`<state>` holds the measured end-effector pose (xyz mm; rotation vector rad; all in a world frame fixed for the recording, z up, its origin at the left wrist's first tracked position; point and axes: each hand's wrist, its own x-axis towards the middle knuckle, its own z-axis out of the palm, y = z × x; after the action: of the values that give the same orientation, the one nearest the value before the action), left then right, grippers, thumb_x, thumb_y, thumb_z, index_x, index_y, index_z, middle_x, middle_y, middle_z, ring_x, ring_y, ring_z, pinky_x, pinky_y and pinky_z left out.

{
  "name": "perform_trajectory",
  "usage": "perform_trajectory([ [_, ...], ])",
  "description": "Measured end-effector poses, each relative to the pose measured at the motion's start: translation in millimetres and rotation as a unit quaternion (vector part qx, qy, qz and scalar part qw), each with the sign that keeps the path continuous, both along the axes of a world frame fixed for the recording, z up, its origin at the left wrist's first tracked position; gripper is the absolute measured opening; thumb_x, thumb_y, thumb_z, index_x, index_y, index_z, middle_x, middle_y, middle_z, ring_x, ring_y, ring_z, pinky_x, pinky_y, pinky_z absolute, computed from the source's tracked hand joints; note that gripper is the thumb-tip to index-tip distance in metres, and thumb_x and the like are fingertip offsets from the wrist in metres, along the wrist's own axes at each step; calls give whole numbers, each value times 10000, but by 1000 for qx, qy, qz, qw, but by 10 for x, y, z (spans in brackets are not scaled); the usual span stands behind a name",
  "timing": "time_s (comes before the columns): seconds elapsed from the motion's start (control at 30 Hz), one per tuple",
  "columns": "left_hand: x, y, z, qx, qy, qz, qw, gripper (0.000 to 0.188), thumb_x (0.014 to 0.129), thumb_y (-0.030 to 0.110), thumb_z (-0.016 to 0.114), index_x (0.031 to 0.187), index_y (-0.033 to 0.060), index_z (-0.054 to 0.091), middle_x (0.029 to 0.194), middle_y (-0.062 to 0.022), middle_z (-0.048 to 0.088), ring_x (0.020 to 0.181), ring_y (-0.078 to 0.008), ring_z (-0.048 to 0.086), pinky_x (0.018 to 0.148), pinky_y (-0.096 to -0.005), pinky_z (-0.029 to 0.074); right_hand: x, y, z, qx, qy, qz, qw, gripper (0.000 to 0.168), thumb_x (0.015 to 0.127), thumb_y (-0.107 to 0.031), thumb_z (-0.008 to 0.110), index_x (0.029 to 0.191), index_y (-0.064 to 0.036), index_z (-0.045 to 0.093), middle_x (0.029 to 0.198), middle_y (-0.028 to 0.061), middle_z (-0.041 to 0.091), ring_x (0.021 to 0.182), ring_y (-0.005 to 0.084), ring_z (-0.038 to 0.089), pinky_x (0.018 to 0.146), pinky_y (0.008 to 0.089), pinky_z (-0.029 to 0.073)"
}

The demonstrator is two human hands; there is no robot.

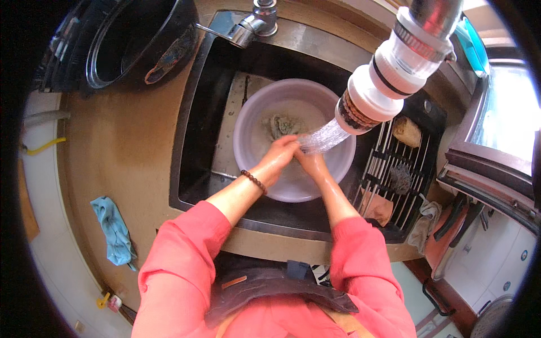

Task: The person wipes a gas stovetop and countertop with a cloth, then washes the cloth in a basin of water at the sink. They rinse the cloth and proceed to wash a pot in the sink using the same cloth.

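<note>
Water streams from a white faucet filter nozzle (370, 99) onto both hands above a pale purple plastic basin (243, 148) in the dark sink. My left hand (281, 153), with a dark bead bracelet at the wrist, meets my right hand (310, 162) under the stream. The fingers overlap and are partly hidden by the water and blur, so whether they hold anything cannot be told. A greyish wet cloth or similar thing (284, 126) lies in the basin, just beyond my left fingers.
A roll-up steel rack (380, 148) on the right bears scrubbers and a sponge. A chrome faucet lever (241, 36) stands at the back, and a dark pot (177, 46) at the upper left. A blue cloth (110, 228) lies on the left counter. Knives hang at the right.
</note>
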<state>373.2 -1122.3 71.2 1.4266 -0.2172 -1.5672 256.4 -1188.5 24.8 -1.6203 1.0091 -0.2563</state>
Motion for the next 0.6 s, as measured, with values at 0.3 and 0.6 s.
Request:
perform_trajectory([
  [0.3, 122, 16, -360, 68, 212, 136, 965, 669, 847, 420, 522, 1342, 82, 224, 1178, -122, 432, 856, -216, 557, 742, -328, 465, 342, 831, 798, 216, -206, -183, 937, 244, 836, -197, 543, 1011, -27, 530, 930, 37, 556, 840, 102, 511, 704, 281, 421],
  [0.6, -84, -257, -42, -49, 109, 207, 971, 365, 881, 298, 512, 1163, 72, 466, 984, -45, 518, 956, -155, 433, 856, -311, 345, -7, -478, -281, -101, 120, -148, 976, 350, 795, -300, 568, 934, 20, 557, 880, 231, 579, 836, 364, 563, 713, 442, 436],
])
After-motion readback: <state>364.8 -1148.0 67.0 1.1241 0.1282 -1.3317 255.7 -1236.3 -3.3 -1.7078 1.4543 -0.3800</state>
